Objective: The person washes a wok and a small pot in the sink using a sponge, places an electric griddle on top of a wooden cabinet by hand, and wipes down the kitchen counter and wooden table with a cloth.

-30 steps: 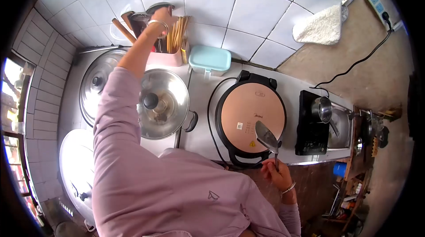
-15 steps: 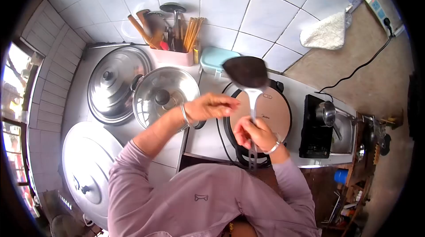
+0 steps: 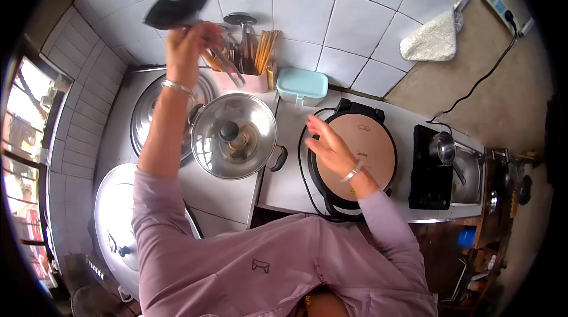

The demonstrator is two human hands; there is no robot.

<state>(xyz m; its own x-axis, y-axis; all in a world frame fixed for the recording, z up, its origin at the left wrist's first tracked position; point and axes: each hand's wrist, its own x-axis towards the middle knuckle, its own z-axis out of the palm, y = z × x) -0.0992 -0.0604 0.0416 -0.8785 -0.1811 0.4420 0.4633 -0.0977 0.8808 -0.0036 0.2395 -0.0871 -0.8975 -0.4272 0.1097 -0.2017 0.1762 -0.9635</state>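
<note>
My left hand is raised at the back left, fingers wrapped around the handle of a wok spatula. The spatula's dark blade points up toward the tiled wall, and its pale handle slants down to the right, in front of the utensils in a pink holder. Several chopsticks and a ladle stand in that holder. Over the left side of a round electric griddle hovers my right hand, its fingers stretched out and holding nothing.
A pot with a glass lid stands left of the griddle, with large metal lids further left. Behind sits a light blue box. To the right are a black cooktop, a small metal pot and a sink.
The spatula has passed from my right hand to my left and moved up and left to the utensil holder. My right hand has opened and stays near the griddle.
</note>
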